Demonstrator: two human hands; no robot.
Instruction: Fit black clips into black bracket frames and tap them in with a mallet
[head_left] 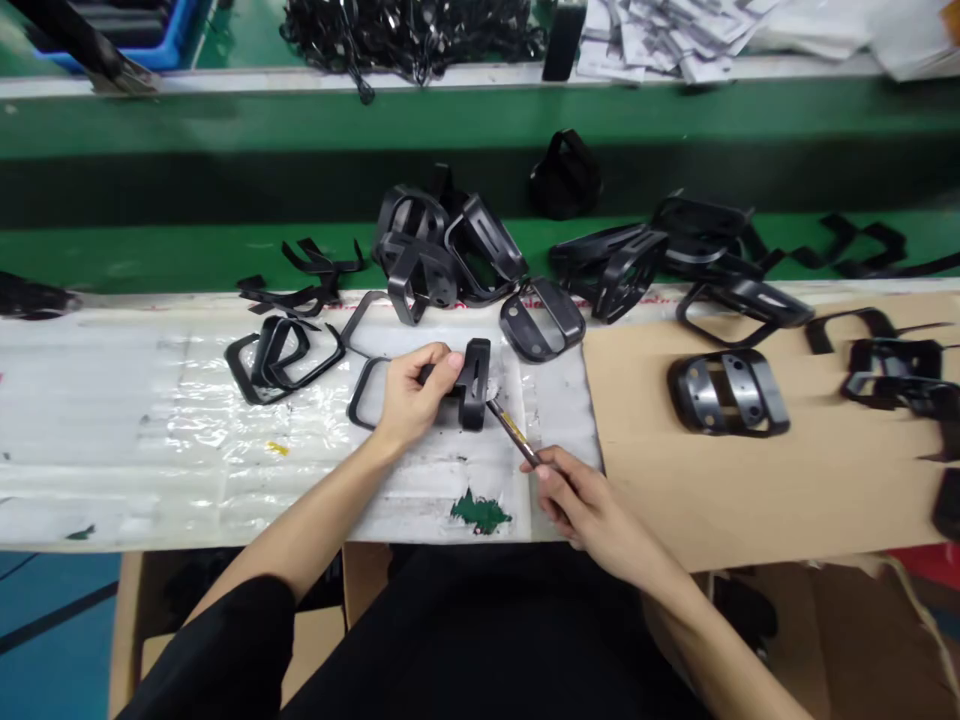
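Left hand (416,395) grips one black open-frame bracket (474,385) upright over white plastic sheeting (187,430); right hand (581,505) pinches one slim yellow-banded brush (511,428), its tip just beside the bracket; one green paint smear (480,512) lies below; overlapping black brackets (435,250) cannot be counted exactly.

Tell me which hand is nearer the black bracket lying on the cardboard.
Right. The right hand, pinching a brush, is lower left of the bracket. The left hand, gripping another bracket, is farther left of it.
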